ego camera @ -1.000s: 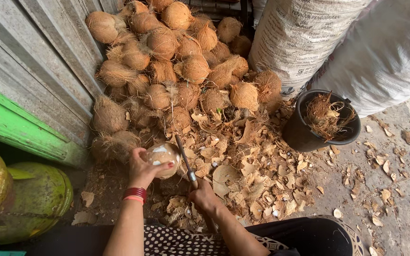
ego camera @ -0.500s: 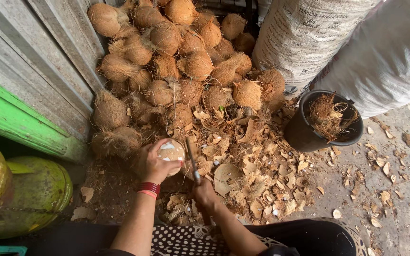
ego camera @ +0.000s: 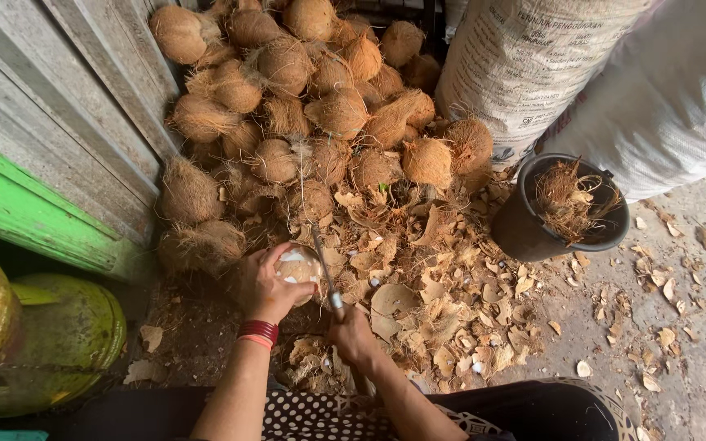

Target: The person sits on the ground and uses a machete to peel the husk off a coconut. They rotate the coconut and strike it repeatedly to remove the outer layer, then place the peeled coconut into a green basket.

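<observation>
My left hand [ego camera: 267, 287] grips a partly peeled coconut [ego camera: 298, 268] whose white flesh shows on top. A red band circles that wrist. My right hand [ego camera: 350, 333] holds the handle of a knife [ego camera: 324, 269], its blade pointing up and away beside the coconut's right side. Both hands are low in the head view, over a litter of brown shell chips [ego camera: 418, 310].
A heap of husked brown coconuts [ego camera: 304, 106] lies against a grey wooden wall [ego camera: 59, 106]. A black bucket [ego camera: 533, 229] with husk fibre stands at right, below big white sacks [ego camera: 582, 73]. Green trim [ego camera: 34, 212] and yellow-green gas cylinders [ego camera: 18, 335] sit at left.
The coconut has turned in my left hand, showing more white flesh. The knife blade has stayed beside it, shifting slightly; my view has dipped a little lower.
</observation>
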